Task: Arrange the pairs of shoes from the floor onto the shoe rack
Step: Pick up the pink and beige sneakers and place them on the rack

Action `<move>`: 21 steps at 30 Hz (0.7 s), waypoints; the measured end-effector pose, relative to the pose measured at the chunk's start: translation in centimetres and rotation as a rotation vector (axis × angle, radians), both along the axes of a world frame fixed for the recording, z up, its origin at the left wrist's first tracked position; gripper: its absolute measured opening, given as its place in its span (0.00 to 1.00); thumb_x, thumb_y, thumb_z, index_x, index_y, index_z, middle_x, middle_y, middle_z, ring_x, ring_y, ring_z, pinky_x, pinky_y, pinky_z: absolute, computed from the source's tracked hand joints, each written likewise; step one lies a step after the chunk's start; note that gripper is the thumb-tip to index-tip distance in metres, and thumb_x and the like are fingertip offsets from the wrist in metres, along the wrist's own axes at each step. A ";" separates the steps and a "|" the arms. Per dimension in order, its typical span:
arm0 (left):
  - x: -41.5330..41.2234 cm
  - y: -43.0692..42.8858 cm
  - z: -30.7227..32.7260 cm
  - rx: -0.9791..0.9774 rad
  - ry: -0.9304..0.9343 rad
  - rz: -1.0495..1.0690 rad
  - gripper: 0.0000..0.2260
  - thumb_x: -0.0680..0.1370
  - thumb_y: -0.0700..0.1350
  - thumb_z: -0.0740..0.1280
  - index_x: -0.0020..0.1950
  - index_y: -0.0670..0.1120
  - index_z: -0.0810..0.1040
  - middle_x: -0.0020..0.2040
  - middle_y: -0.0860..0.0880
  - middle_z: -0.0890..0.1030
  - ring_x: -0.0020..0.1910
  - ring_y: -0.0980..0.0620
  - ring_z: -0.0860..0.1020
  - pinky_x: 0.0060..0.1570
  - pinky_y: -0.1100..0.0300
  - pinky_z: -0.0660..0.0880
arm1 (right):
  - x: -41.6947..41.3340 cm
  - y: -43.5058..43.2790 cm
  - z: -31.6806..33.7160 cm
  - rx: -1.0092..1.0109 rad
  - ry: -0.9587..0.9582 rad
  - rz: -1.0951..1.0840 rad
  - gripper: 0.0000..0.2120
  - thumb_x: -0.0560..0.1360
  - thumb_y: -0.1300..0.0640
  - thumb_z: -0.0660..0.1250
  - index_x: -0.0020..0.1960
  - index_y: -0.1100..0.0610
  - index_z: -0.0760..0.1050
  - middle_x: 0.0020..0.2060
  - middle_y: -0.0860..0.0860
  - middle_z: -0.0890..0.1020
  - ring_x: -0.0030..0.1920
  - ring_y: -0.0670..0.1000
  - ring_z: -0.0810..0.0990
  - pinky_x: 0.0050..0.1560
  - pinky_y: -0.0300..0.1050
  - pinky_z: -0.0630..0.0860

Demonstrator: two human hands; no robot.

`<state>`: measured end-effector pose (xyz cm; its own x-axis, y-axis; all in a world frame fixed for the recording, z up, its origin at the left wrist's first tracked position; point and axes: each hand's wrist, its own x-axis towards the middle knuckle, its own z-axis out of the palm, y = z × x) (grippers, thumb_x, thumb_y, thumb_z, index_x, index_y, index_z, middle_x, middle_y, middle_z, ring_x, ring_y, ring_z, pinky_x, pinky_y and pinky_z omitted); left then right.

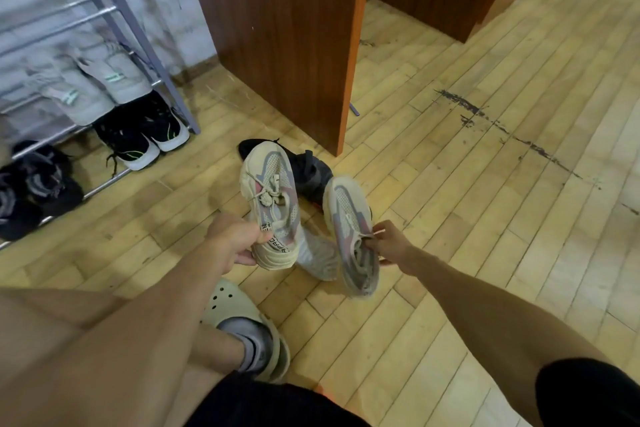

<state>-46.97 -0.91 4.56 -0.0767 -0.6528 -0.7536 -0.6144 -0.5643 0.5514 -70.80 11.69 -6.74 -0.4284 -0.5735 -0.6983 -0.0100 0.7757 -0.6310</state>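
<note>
While you are carrying this pale pair toward the shoe rack [169, 87], you are keeping one sneaker in each hand so the two travel together and can land side by side. Your left hand [239, 244] is gripping the heel of the left sneaker [270, 191], fingers curled under the sole and thumb over the collar, which is leaving the toe pointing away from you, ready to slide in nose first. Your right hand [389, 246] is pinching the right sneaker [346, 218] at its collar and laces, so that one is hanging more loosely and tilting; I judge it the likelier to swing or slip. Both are being held above the wooden floor [450, 184], well apart from the rack on your left. There, a pale high pair [100, 87] is sitting above a black pair [145, 135], with a dark pair [38, 184] further left. A dark shoe [310, 172] and a grey shoe [320, 260] are lying on the floor beneath your hands, not yet shelved.
</note>
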 end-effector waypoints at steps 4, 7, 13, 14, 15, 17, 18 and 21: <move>1.2 -0.4 -0.2 -0.007 -0.017 0.036 0.18 0.71 0.35 0.74 0.60 0.36 0.77 0.57 0.38 0.81 0.50 0.38 0.81 0.47 0.49 0.80 | 2.8 -3.4 0.1 -0.003 0.170 0.075 0.10 0.75 0.56 0.66 0.47 0.65 0.77 0.42 0.65 0.79 0.46 0.61 0.80 0.49 0.59 0.78; 2.2 -0.8 -0.2 0.033 -0.006 0.041 0.19 0.75 0.37 0.71 0.65 0.37 0.74 0.63 0.37 0.77 0.59 0.37 0.78 0.56 0.49 0.77 | 3.6 -3.8 -0.6 0.054 0.223 0.049 0.16 0.75 0.53 0.66 0.57 0.63 0.74 0.51 0.59 0.74 0.54 0.60 0.78 0.52 0.53 0.76; 3.0 -1.6 -0.3 0.051 0.003 0.059 0.19 0.76 0.36 0.69 0.67 0.35 0.73 0.64 0.35 0.77 0.61 0.37 0.77 0.59 0.48 0.76 | 3.2 -1.1 -1.9 0.190 -0.203 -0.006 0.31 0.69 0.41 0.73 0.63 0.58 0.72 0.62 0.55 0.77 0.56 0.56 0.78 0.55 0.53 0.79; 2.9 -1.7 -0.3 0.039 0.000 0.065 0.19 0.76 0.36 0.69 0.65 0.35 0.74 0.62 0.35 0.78 0.59 0.37 0.78 0.58 0.48 0.77 | 3.0 -0.8 -1.8 0.179 -0.243 0.031 0.28 0.68 0.40 0.73 0.60 0.57 0.75 0.59 0.54 0.79 0.54 0.54 0.79 0.56 0.52 0.79; 2.7 -1.8 -0.2 0.035 0.003 0.068 0.18 0.75 0.36 0.70 0.64 0.34 0.74 0.61 0.36 0.78 0.58 0.37 0.78 0.57 0.48 0.77 | 2.8 -0.6 -1.5 0.163 -0.261 0.082 0.26 0.68 0.40 0.73 0.58 0.56 0.75 0.57 0.53 0.80 0.53 0.53 0.79 0.56 0.52 0.79; 2.1 -2.0 0.2 0.037 0.019 0.057 0.18 0.75 0.36 0.70 0.64 0.34 0.74 0.61 0.38 0.78 0.59 0.37 0.78 0.58 0.48 0.77 | 2.6 -0.6 -0.8 0.155 -0.300 0.200 0.22 0.70 0.42 0.72 0.57 0.53 0.71 0.52 0.48 0.79 0.53 0.51 0.77 0.56 0.51 0.78; 1.8 -2.1 0.4 0.036 0.027 0.047 0.18 0.75 0.36 0.69 0.64 0.34 0.74 0.61 0.39 0.78 0.59 0.38 0.78 0.58 0.49 0.77 | 2.4 -0.7 -0.4 0.170 -0.310 0.246 0.21 0.71 0.43 0.72 0.57 0.51 0.69 0.50 0.46 0.77 0.54 0.52 0.76 0.56 0.50 0.77; 1.6 -2.7 1.1 -0.011 0.032 0.063 0.19 0.73 0.35 0.72 0.63 0.36 0.76 0.59 0.38 0.80 0.54 0.39 0.80 0.50 0.50 0.80 | 2.5 -1.0 -0.2 0.232 -0.190 0.340 0.23 0.69 0.48 0.75 0.58 0.53 0.70 0.52 0.49 0.77 0.57 0.54 0.76 0.55 0.50 0.78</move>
